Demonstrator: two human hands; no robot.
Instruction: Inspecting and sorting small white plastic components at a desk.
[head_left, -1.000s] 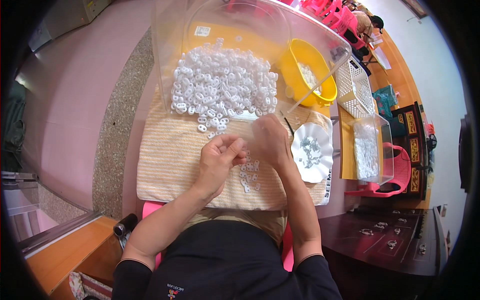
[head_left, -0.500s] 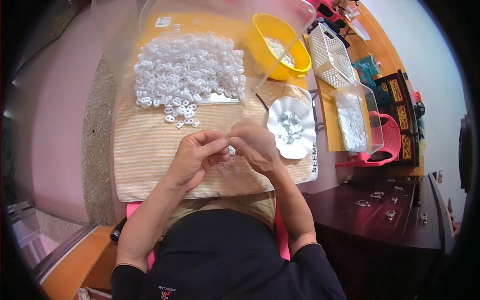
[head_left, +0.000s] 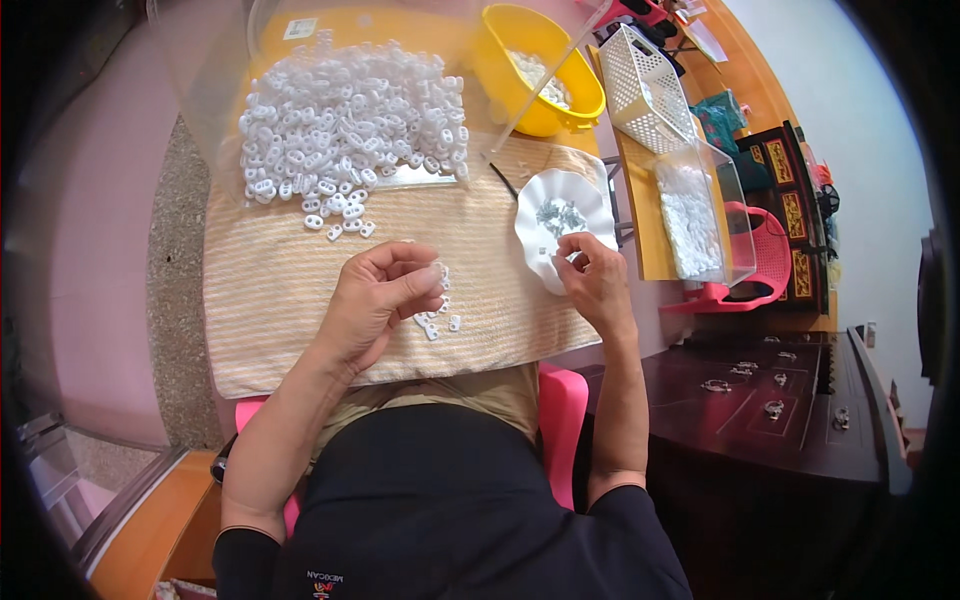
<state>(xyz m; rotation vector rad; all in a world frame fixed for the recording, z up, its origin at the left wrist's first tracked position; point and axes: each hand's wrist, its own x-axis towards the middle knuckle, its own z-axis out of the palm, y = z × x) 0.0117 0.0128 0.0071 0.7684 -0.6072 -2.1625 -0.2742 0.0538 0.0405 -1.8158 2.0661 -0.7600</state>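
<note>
Over the white plate (head_left: 530, 225), right hand (head_left: 600, 283) narrowed, grip unclear, grey pieces (head_left: 560, 216) just beyond

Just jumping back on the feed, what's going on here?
A person sits at a striped towel. Their right hand is at the near edge of a white scalloped plate holding small grey pieces. Their left hand is curled beside a few loose white pieces; whether either hand grips anything is unclear. Beyond lies a big heap of white two-holed pieces.
</note>
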